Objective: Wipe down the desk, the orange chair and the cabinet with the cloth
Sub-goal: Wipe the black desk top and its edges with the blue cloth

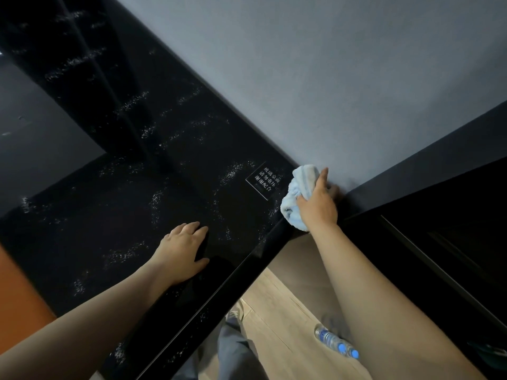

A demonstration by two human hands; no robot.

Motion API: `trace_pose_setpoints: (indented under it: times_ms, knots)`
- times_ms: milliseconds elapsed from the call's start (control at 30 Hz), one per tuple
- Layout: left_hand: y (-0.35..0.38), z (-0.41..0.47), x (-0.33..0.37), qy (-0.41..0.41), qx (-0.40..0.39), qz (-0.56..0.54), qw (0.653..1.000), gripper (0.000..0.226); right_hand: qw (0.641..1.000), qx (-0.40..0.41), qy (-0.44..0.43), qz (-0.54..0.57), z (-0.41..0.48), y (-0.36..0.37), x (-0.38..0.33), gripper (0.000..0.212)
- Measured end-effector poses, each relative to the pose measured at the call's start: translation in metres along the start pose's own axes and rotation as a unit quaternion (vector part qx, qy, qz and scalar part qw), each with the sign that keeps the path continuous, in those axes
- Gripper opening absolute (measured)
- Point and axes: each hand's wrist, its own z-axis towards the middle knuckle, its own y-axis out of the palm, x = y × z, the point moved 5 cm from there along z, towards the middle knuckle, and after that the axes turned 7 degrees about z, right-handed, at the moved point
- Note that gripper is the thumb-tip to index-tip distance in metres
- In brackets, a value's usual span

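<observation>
The glossy black glass desk point(109, 215) runs along a grey wall point(329, 78), its top streaked with whitish smears. At the far right corner of the desk, where it meets the wall and the tall dark cabinet point(452, 215), the right hand point(319, 204) grips a crumpled pale blue cloth point(299, 187); the fingers curl round the bundle and press it down on the desk surface, with the forefinger stretched toward the wall. Just left of the cloth, near the back edge, lies a small dark plate with white printed characters point(264, 180). The left hand point(182, 249) rests flat on the desk close to its front edge, fingers straight and together, thumb spread, holding nothing. A strip of the orange chair point(19, 297) shows at the desk's left side.

Below the front edge is a pale wooden floor point(285, 319); on it, beside the cabinet's foot, lie clear plastic bottles with blue caps point(336, 344), caps on; how much they hold cannot be told. A grey trouser leg point(236, 352) and a light shoe point(236, 314) stand on the floor under the desk edge. The cabinet shows only its dark front, its inside hidden.
</observation>
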Motion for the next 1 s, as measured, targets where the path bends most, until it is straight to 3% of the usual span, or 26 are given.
trace_pose_setpoints:
  times_ms: [267,500,600,700,900,1000]
  knots:
    - [0.007,0.01,0.0,-0.012,-0.01,-0.001,1.0,0.08,0.998,-0.056,0.013,0.018,0.021,0.026,0.019,0.083]
    - [0.009,0.014,0.002,-0.01,-0.018,0.013,1.0,0.084,0.988,-0.116,0.065,0.083,0.021,0.037,0.02,0.105]
    - [0.009,0.014,0.002,-0.011,-0.016,0.017,1.0,0.085,0.982,-0.08,0.084,0.149,0.022,0.033,0.02,0.083]
    - [0.01,0.015,0.002,-0.013,-0.013,0.02,1.0,0.086,0.987,-0.013,0.073,0.144,0.025,0.033,0.018,0.061]
    - [0.015,0.013,0.002,-0.012,-0.002,0.027,1.0,0.083,0.994,0.031,0.042,0.1,0.025,0.042,0.023,0.079]
    - [0.015,0.012,0.003,-0.012,0.004,0.033,0.999,0.083,0.996,0.048,0.036,0.073,0.025,0.04,0.025,0.078]
